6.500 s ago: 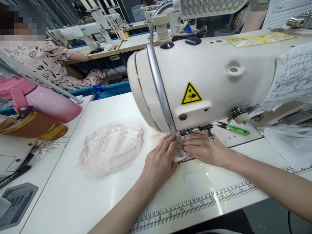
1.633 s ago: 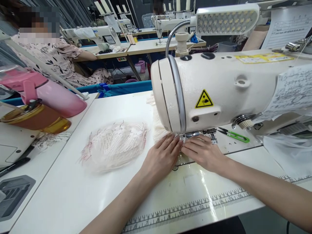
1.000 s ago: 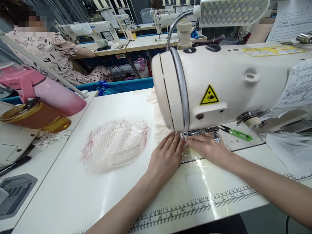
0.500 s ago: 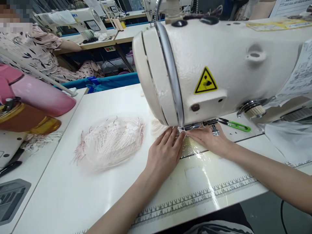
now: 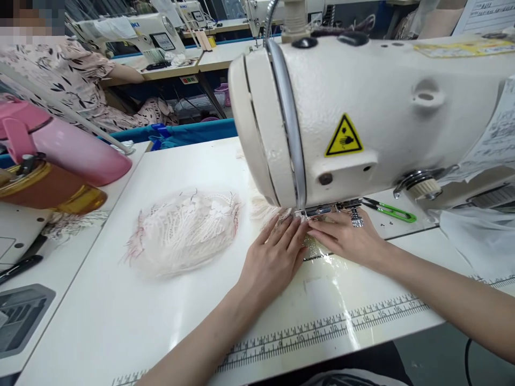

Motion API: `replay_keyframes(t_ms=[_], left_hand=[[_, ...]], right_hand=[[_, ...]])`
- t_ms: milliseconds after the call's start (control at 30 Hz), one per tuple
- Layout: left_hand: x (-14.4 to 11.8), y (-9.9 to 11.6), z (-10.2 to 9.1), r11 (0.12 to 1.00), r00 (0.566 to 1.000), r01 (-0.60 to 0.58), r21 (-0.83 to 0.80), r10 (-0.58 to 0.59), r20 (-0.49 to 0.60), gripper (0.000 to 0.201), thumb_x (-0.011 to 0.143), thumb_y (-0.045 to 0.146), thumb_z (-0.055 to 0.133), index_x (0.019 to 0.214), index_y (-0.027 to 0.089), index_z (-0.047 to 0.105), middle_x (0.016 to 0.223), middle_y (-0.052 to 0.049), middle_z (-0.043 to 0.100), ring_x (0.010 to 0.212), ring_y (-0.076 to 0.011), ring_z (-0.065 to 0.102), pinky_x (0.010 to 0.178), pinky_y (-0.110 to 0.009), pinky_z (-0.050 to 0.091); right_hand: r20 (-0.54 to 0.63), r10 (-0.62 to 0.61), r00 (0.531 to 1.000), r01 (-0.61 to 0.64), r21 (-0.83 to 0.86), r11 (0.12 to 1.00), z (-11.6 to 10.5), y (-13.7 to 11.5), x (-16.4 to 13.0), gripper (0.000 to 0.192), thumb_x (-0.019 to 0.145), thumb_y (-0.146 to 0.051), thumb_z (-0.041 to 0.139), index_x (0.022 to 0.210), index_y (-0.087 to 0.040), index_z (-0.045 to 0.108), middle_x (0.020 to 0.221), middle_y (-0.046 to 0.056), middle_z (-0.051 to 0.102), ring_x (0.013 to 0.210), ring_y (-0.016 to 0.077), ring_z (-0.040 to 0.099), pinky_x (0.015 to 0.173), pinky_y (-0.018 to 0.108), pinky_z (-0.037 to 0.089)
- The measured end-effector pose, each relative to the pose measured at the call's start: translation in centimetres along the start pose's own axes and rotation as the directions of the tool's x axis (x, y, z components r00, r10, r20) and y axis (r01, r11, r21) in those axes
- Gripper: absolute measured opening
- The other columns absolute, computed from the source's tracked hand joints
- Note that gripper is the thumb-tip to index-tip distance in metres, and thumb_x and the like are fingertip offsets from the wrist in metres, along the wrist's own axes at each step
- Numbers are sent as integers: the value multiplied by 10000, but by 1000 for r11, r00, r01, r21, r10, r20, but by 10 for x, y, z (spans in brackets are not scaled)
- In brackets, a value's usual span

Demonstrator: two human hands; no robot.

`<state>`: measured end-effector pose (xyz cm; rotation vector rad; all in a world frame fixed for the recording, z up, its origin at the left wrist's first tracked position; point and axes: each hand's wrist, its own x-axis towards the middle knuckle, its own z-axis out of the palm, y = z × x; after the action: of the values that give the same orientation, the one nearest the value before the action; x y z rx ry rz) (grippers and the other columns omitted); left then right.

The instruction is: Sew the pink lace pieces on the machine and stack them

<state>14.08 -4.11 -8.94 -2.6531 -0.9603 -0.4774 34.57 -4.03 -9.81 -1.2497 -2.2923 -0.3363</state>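
My left hand lies palm down with its fingers stretched out, just left of the needle area of a white sewing machine. Under and beyond those fingers is a piece of cream lace-like fabric, partly hidden by the machine head. From the right, my right hand reaches in flat, fingers extended, with its tips close to the presser foot. The two hands' fingertips nearly meet there. Whatever fabric lies beneath the right fingers is mostly covered.
A pile of white lace pieces with reddish threads rests on the table left of my hands. Green thread snips lie right of the needle. A pink bottle and an amber cup stand at left. Another person sits beyond.
The view has shifted slightly, moving most things a little to the right. My left fingers now look more spread, and my right hand's fingers show more separately beside the presser foot.
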Motion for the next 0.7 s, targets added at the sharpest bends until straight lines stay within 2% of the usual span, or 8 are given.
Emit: replay_keyframes(t_ms=[67, 167, 467, 700], left_hand=[[1, 0, 0, 999, 999, 35, -22, -35, 5, 420, 957, 332, 444, 1294, 100, 535, 1292, -101, 589, 1215, -235, 548, 1090, -432, 399], [2, -2, -1, 997, 998, 57, -46, -58, -4, 392, 953, 315, 446, 1256, 102, 572, 1263, -106, 612, 1204, -246, 556, 1093, -450, 395], [4, -4, 0, 998, 998, 61, -19, -61, -8, 370, 946, 298, 461, 1239, 110, 587, 1245, -109, 625, 1182, -256, 574, 1068, -472, 421], [4, -6, 2, 999, 999, 49, -18, -49, -5, 364, 940, 287, 471, 1240, 116, 587, 1252, -101, 624, 1166, -264, 582, 1044, -463, 439]], right_hand=[[19, 2, 1000, -2, 11, 1000, 1, -1, 0, 301, 962, -396, 428, 1022, -259, 689, 1001, 4, 702, 763, 161, 621, 861, 368, 382], [40, -1, 999, 1, -15, 1000, 2, -3, 0, 284, 951, -406, 452, 1067, -273, 674, 1062, 2, 688, 769, 167, 617, 828, 364, 387], [17, -35, 999, 36, -94, 995, 0, -9, 3, 303, 951, -390, 468, 1097, -213, 665, 1004, 56, 703, 853, 202, 633, 841, 368, 369], [17, -40, 999, 41, -116, 992, 0, -10, 5, 317, 962, -364, 440, 1110, -184, 655, 1075, 74, 694, 859, 209, 630, 902, 390, 364]])
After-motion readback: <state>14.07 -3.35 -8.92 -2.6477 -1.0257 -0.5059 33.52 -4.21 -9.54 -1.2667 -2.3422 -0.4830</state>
